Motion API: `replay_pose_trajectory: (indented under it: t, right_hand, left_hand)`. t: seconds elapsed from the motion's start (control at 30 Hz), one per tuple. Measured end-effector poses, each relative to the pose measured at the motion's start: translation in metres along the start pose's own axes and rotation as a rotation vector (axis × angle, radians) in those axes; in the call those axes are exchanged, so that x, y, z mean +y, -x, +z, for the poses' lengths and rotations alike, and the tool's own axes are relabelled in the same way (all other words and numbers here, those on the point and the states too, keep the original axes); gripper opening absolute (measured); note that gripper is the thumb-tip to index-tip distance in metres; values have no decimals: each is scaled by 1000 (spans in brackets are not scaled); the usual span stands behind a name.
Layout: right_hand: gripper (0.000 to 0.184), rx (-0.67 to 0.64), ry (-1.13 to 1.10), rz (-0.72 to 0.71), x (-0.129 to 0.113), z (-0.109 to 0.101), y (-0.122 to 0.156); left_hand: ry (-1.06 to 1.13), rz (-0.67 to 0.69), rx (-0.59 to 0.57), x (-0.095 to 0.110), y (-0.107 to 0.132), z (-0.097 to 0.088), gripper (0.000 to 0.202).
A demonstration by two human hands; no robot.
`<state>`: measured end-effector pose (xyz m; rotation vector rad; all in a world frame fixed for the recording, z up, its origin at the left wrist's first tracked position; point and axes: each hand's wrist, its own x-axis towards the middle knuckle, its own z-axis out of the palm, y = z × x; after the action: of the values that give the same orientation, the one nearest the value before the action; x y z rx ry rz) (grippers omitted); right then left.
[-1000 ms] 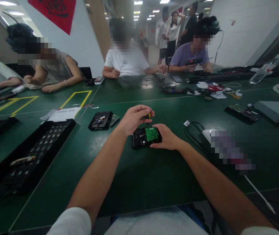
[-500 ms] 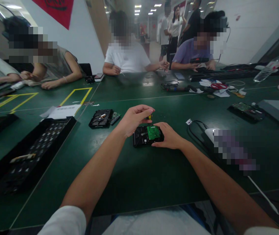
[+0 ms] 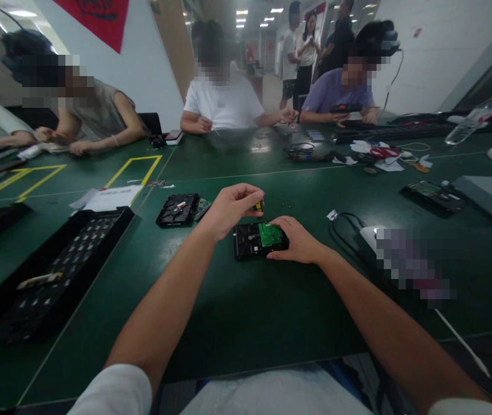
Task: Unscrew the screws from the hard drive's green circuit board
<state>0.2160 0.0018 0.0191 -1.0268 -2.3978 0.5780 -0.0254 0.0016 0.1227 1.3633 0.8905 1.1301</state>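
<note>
A black hard drive with a green circuit board on top lies on the green table in front of me. My right hand grips its right edge and holds it down. My left hand hovers just above the drive's far edge, fingers pinched round a small yellow-and-black screwdriver that points down at the board.
A second hard drive lies to the left, beside a long black tray. A black cable and a white device sit to the right. More drives, tools and papers are farther right. Several people work across the table.
My left hand with the screwdriver has dipped slightly lower toward the drive. The right hand stays on the drive's edge.
</note>
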Motion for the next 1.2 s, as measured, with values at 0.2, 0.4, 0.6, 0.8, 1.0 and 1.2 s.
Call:
replay_pose_trajectory:
  t: [0.2, 0.4, 0.6, 0.8, 1.0, 1.2]
  right_hand:
    - [81, 13, 11, -18, 3, 3, 0]
    - [80, 4, 13, -12, 2, 1, -1]
    - [80, -1, 12, -4, 0, -1, 0]
    - [81, -6, 4, -2, 1, 0, 0]
    - [82, -11, 14, 12, 0, -1, 0]
    - [82, 2, 3, -12, 1, 0, 0]
  left_hand:
    - [35, -18, -24, 1, -2, -6, 31]
    - [36, -20, -23, -1, -3, -13, 31]
    - [55, -10, -11, -1, -3, -11, 32]
    - [49, -6, 9, 2, -2, -9, 32]
    - [46, -16, -9, 1, -1, -7, 30]
    - [50, -31, -4, 2, -1, -7, 30]
